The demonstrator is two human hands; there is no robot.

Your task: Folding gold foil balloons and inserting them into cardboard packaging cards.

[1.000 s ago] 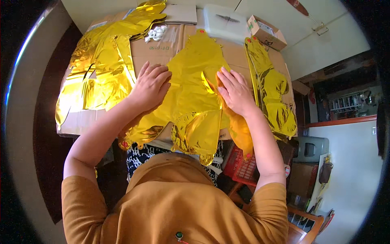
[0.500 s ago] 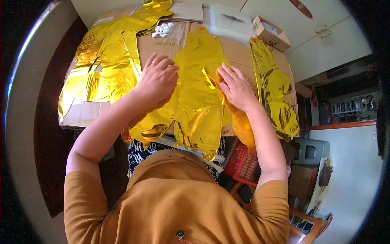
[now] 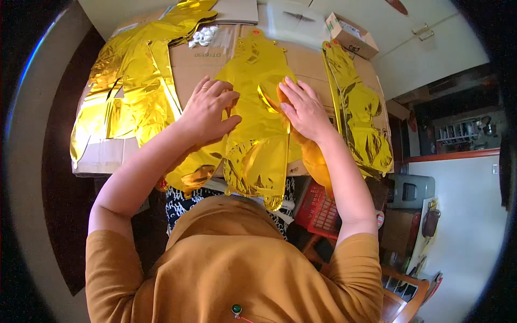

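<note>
– Fingers first! How are the ones on the left hand?

– Those fingers are bent, and the thumb sticks out away from them, so you can see a gap. That left hand is over the left side of the big gold foil sheet.

– Is it pinching the foil?

– I can't tell. The tips curl down, and I can't see if they touch it.

– What about the right hand?

– Its fingers are almost straight and just a little spread, pointing away from the body. The thumb is a bit apart. The palm faces down, at the right side of the same sheet.

– So where is that sheet?

– Right in front of the person, between the two hands. It lies on brown cardboard. Its far end is thin, with a red dot on it. Its near end hangs over the edge, by the lap.

– Is anything else shiny?

– Yes! A wide gold pile is on the left, and a folded gold stack is on the right.

– And at the back?

– Little white lumps in a heap, and a small open box near the right corner. Down low is a red basket.
</note>
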